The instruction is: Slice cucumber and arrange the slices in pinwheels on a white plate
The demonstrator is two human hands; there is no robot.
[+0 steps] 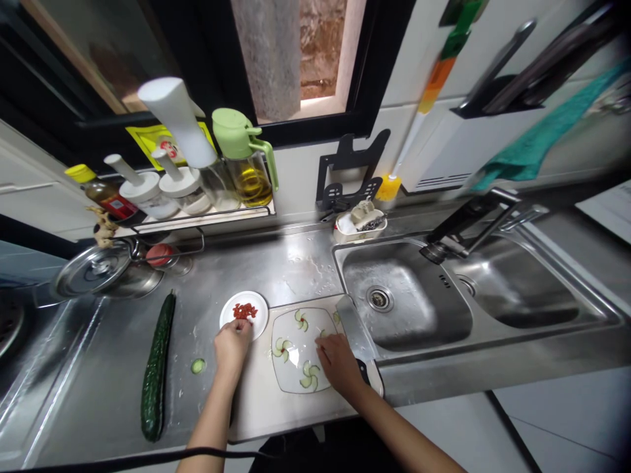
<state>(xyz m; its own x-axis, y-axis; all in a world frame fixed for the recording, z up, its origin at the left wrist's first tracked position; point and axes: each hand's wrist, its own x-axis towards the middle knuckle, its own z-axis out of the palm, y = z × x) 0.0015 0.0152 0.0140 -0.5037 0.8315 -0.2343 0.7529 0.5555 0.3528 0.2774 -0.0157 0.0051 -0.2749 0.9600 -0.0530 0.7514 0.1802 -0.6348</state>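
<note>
My left hand (233, 347) is at the near edge of a small round white plate (225, 316). Its fingers are pinched together beside a heap of red goji berries (245, 311); whatever lies between the fingertips is hidden. My right hand (341, 362) hangs over the right side of a squarish plate (294, 334), fingers loosely stretched, the tips close to cucumber slices (324, 333). Thin cucumber slices (309, 376) form pinwheels on this plate, some with a red centre. Under the plate is a pale cutting board (269, 418). A cleaver (355, 328) lies along the board's right side, its black handle partly behind my hand.
A whole cucumber (156, 371) and a cucumber end (198, 366) lie on the steel counter at left. To the right is a double sink (409, 295) with a black faucet (456, 226). A rack behind holds an oil bottle (249, 171) and seasoning jars (185, 194). A lidded pot (106, 269) stands far left.
</note>
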